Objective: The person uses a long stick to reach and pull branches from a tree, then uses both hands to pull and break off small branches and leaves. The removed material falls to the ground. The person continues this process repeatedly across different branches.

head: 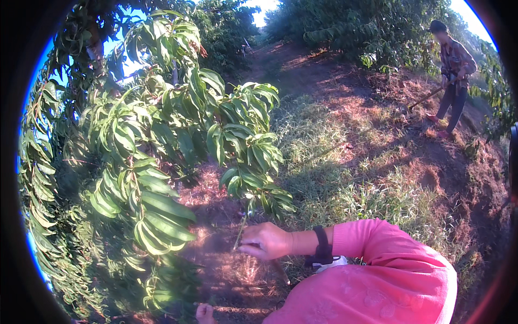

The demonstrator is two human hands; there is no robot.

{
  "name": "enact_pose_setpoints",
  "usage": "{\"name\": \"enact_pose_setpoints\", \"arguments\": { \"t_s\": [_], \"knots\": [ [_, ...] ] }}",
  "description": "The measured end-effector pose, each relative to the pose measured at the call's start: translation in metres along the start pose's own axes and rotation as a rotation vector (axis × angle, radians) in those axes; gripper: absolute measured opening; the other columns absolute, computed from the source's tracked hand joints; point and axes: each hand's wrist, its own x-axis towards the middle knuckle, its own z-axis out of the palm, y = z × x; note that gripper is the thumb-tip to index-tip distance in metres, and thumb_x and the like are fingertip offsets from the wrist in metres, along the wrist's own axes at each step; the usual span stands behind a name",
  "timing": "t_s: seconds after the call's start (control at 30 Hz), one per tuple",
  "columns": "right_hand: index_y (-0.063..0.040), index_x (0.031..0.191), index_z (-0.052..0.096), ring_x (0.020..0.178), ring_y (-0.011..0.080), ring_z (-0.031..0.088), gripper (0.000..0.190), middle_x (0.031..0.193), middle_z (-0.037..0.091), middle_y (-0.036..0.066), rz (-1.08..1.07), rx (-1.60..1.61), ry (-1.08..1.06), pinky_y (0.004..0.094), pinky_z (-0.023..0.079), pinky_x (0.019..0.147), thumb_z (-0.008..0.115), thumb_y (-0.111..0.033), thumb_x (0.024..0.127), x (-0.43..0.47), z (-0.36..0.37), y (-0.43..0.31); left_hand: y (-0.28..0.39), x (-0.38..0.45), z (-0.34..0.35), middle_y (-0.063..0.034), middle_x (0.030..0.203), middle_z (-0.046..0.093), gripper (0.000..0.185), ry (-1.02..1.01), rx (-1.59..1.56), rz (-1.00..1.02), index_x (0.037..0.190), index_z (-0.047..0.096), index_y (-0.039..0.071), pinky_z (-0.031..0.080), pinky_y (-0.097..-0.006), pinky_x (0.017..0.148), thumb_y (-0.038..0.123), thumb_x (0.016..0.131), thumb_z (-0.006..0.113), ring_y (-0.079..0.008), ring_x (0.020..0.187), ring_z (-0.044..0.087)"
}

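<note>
My right hand (265, 241), in a pink sleeve with a dark band at the wrist, reaches in from the right. Its fingers are closed around a thin green shoot (240, 234), below a leafy tree branch (247, 137). Only part of my left hand (205, 312) shows at the bottom edge; its fingers look curled, and whether they hold anything cannot be made out. Long green leaves (162, 218) hang above and to the left of both hands. Beneath my right forearm are a short piece of brown wood (280, 272) and a white item (332, 263), partly hidden.
Dense foliage (44, 170) fills the left side. Grass and weeds (364, 190) cover sunlit ground to the right, beside an earth bank (481, 186). Another person (455, 73) stands at the upper right, holding a long-handled tool (431, 94). A dirt path (279, 69) runs back between trees.
</note>
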Motion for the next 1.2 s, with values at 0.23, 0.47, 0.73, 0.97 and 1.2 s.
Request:
{"name": "enact_pose_setpoints", "arguments": {
  "t_s": [0.23,0.47,0.73,0.97,1.2],
  "knots": [
    [-0.004,0.071,0.056,0.064,0.0341,0.060,0.024,0.071,0.055,0.013,0.000,-0.001,0.001,0.0436,0.049,0.058,0.065,-0.018,0.087,0.003,0.005,-0.001,0.003,-0.001,0.008,-0.0095,0.102,0.067,0.027,-0.012,0.008,0.018,0.104,0.067,0.002,0.048,-0.0343,0.087,0.026,0.091,0.066,-0.0214,0.096,0.061],
    [-0.004,0.074,0.058,0.065,0.0323,0.061,0.021,0.072,0.057,0.012,-0.002,-0.018,-0.002,0.0425,0.050,0.059,0.064,-0.018,0.088,0.006,0.010,-0.003,0.002,-0.003,0.010,-0.0096,0.100,0.067,0.025,-0.006,0.008,0.023,0.103,0.067,0.002,0.048,-0.0347,0.086,0.024,0.091,0.065,-0.0218,0.094,0.061],
    [-0.004,0.074,0.058,0.062,0.0329,0.060,0.023,0.072,0.057,0.013,0.002,0.002,-0.020,0.0434,0.050,0.058,0.062,-0.020,0.090,0.008,0.014,-0.003,0.004,-0.001,0.013,-0.0097,0.098,0.066,0.023,-0.008,0.011,0.035,0.101,0.066,0.002,0.049,-0.0351,0.084,0.022,0.091,0.064,-0.0223,0.093,0.060],
    [-0.003,0.072,0.058,0.062,0.0325,0.061,0.024,0.071,0.058,0.013,-0.011,0.010,0.008,0.0434,0.050,0.057,0.063,-0.020,0.089,0.007,0.019,0.004,0.009,-0.001,0.018,-0.0097,0.096,0.065,0.021,-0.012,0.011,0.048,0.100,0.066,0.002,0.049,-0.0355,0.082,0.020,0.091,0.064,-0.0227,0.091,0.060],
    [-0.004,0.073,0.059,0.063,0.0336,0.061,0.021,0.072,0.058,0.013,0.022,-0.001,-0.015,0.0440,0.050,0.057,0.065,-0.018,0.087,0.008,0.017,-0.002,0.009,-0.010,0.018,-0.0098,0.094,0.065,0.019,-0.005,0.017,0.060,0.098,0.065,0.001,0.049,-0.0358,0.081,0.018,0.091,0.063,-0.0231,0.089,0.060]
  ]
}}
